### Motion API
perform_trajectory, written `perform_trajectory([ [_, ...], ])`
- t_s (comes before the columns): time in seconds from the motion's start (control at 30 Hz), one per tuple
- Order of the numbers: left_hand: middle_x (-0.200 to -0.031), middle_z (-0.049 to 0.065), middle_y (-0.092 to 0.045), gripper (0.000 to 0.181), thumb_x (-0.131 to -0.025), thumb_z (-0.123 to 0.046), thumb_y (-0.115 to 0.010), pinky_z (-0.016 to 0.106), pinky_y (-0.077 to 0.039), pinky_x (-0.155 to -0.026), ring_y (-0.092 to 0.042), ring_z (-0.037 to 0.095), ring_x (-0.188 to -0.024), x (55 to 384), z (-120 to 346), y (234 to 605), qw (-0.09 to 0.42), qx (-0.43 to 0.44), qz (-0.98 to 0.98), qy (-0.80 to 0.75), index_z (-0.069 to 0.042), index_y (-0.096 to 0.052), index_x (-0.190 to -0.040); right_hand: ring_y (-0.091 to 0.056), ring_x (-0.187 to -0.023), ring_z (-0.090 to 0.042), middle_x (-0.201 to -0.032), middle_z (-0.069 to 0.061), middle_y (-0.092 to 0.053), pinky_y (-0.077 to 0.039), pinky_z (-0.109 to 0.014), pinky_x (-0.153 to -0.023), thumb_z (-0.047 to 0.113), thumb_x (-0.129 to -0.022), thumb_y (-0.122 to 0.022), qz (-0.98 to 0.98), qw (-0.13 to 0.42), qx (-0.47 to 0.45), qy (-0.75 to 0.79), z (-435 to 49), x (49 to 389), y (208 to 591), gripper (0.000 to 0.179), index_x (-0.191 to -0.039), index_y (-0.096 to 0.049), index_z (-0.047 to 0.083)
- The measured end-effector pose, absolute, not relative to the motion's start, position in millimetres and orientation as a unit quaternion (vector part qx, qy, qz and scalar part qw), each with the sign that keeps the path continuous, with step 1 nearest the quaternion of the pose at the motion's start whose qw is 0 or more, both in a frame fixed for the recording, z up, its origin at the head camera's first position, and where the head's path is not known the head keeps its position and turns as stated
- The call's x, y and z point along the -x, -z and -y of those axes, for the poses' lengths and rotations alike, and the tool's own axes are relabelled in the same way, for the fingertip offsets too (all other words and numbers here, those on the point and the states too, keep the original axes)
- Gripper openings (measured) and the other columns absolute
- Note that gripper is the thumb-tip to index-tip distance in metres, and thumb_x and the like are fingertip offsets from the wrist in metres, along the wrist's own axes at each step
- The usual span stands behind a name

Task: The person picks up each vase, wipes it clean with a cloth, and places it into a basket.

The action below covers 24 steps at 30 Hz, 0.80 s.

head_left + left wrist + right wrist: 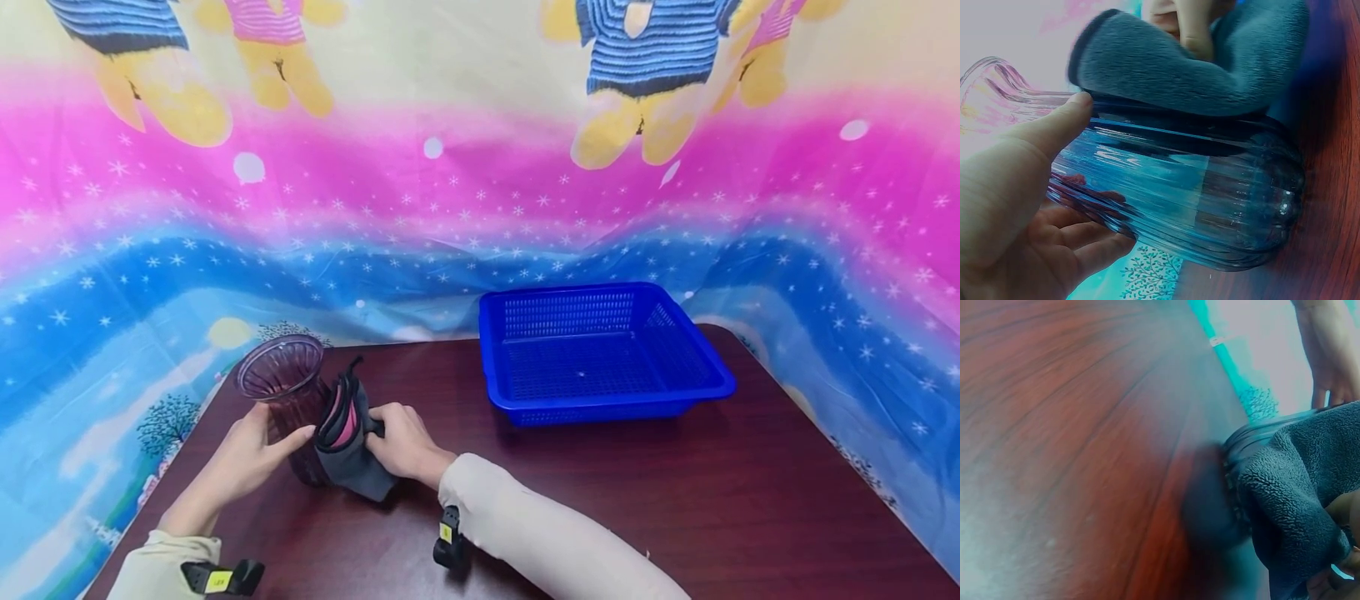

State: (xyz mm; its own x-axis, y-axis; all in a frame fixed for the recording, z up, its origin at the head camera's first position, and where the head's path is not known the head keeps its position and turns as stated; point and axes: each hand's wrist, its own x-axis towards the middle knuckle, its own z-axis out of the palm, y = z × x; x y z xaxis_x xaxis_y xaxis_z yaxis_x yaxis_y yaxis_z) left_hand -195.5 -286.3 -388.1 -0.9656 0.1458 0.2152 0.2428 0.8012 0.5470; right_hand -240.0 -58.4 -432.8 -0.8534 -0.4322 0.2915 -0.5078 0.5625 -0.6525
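A tall, ribbed, purplish clear glass vase (288, 408) with a flared rim stands on the left of the table, tilted slightly. My left hand (243, 457) grips it below the rim, thumb on the near side and fingers round the far side. Against the vase's right side lies a folded grey cloth (351, 468) with dark edging and a pink patch. My right hand (405, 443) pinches a bunched part of this cloth. In the left wrist view, the fuzzy cloth (1147, 69) lies along the glass body (1179, 194). Some right fingertips are hidden in the cloth's folds.
A blue perforated plastic basket (600, 407) sits at the back right of the dark brown wooden table (600, 508). A patterned curtain (420, 200) hangs behind and along the table's sides. Both forearms wear black wrist devices.
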Motion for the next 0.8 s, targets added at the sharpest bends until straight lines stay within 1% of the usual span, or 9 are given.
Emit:
perform_trajectory([
  [0.07, -0.126, 0.039, -0.061, 0.063, -0.097, -0.027, -0.068, 0.062, -0.051, -0.093, -0.062, 0.052, -0.116, 196, 287, 388, 0.080, 0.105, 0.947, 0.293, 0.012, -0.041, -0.139, -0.064, -0.087, 0.002, -0.105, 0.004, -0.078, -0.047, -0.012, -0.075, 0.008, -0.090, -0.064, 0.879, 0.046, -0.267, -0.393, 59, 239, 427, 0.026, -0.111, -0.078, 0.017],
  [0.23, -0.125, 0.036, -0.063, 0.058, -0.096, -0.023, -0.068, 0.060, -0.053, -0.092, -0.066, 0.049, -0.113, 196, 287, 388, 0.085, 0.110, 0.946, 0.294, 0.010, -0.044, -0.136, -0.060, -0.079, 0.001, -0.102, 0.004, -0.076, -0.045, -0.012, -0.070, 0.008, -0.092, -0.063, 0.869, 0.035, -0.269, -0.413, 61, 238, 413, 0.025, -0.113, -0.076, 0.015],
  [0.33, -0.127, 0.037, -0.062, 0.059, -0.095, -0.023, -0.068, 0.062, -0.051, -0.093, -0.064, 0.051, -0.114, 196, 287, 387, 0.088, 0.111, 0.945, 0.294, 0.010, -0.043, -0.138, -0.059, -0.079, 0.000, -0.100, 0.003, -0.076, -0.045, -0.012, -0.070, 0.009, -0.092, -0.064, 0.867, 0.042, -0.269, -0.417, 63, 238, 407, 0.024, -0.112, -0.076, 0.015],
  [0.47, -0.129, 0.039, -0.060, 0.062, -0.094, -0.021, -0.069, 0.064, -0.050, -0.095, -0.062, 0.053, -0.117, 195, 287, 387, 0.089, 0.112, 0.945, 0.295, 0.011, -0.042, -0.139, -0.061, -0.082, -0.002, -0.101, 0.003, -0.076, -0.045, -0.012, -0.071, 0.009, -0.092, -0.064, 0.864, 0.047, -0.270, -0.422, 63, 238, 400, 0.026, -0.115, -0.076, 0.015],
  [0.63, -0.125, 0.037, -0.063, 0.059, -0.094, -0.021, -0.071, 0.061, -0.052, -0.094, -0.064, 0.051, -0.115, 195, 286, 389, 0.094, 0.112, 0.943, 0.300, 0.010, -0.045, -0.136, -0.062, -0.081, -0.004, -0.097, 0.004, -0.074, -0.045, -0.012, -0.070, 0.011, -0.093, -0.064, 0.862, 0.045, -0.275, -0.423, 64, 237, 391, 0.024, -0.114, -0.076, 0.015],
  [0.8, -0.122, 0.034, -0.065, 0.056, -0.094, -0.021, -0.071, 0.059, -0.054, -0.091, -0.066, 0.050, -0.113, 194, 286, 389, 0.095, 0.113, 0.942, 0.301, 0.010, -0.047, -0.134, -0.058, -0.081, -0.001, -0.095, 0.005, -0.074, -0.044, -0.012, -0.071, 0.012, -0.091, -0.066, 0.865, 0.061, -0.283, -0.411, 65, 237, 383, 0.023, -0.112, -0.076, 0.016],
])
